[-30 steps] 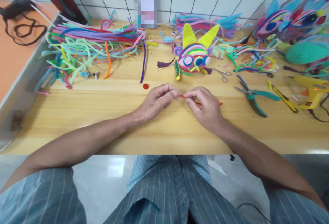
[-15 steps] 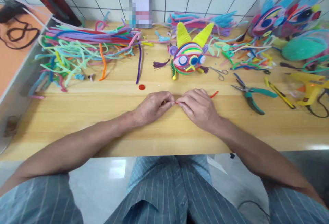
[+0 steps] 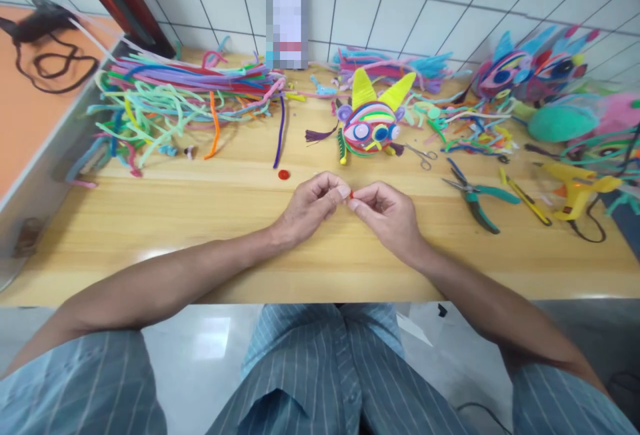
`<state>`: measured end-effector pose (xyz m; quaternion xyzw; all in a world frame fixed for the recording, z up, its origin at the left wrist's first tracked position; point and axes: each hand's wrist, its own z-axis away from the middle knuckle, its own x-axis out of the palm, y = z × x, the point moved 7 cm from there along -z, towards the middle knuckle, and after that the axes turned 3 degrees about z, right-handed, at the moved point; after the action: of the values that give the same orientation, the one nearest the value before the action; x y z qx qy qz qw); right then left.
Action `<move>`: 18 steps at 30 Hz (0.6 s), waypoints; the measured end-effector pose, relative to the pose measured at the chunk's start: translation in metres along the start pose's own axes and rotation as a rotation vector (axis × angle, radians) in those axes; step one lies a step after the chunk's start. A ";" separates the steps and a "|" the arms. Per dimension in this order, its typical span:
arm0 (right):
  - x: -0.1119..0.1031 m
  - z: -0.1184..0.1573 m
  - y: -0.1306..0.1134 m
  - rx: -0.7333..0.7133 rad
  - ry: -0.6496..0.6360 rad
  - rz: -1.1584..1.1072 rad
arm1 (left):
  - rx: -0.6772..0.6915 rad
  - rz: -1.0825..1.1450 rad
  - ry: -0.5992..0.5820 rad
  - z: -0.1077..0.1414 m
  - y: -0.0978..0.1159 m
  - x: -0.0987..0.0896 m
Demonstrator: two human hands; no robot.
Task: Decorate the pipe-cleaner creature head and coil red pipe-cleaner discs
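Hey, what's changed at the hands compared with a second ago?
The red strip's loose end, which stuck out past the right hand, no longer shows; only a small red bit is visible between that hand's fingertips and those of the left hand. The red disc and yellow-eared figure stayed put.

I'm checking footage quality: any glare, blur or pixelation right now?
Head view: glare whitens patches of the tabletop and floor; head view: pixelation masks an upright rectangle by the tiled wall; head view: the red piece between left hand and right hand looks soft.
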<state>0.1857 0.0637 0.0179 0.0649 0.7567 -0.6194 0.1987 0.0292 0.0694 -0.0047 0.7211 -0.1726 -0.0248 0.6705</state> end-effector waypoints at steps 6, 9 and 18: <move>-0.012 -0.011 -0.009 -0.084 -0.075 0.262 | 0.155 -0.275 -0.132 -0.008 0.011 -0.013; -0.013 -0.014 -0.021 -0.238 -0.148 0.430 | 0.230 -0.482 -0.187 -0.006 0.013 -0.013; 0.001 -0.018 -0.039 -0.520 -0.314 0.736 | 0.371 -0.671 -0.215 0.003 0.021 -0.005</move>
<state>0.1673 0.0725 0.0555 0.1822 0.7742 -0.3003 0.5266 0.0194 0.0674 0.0144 0.8397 0.0016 -0.2862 0.4615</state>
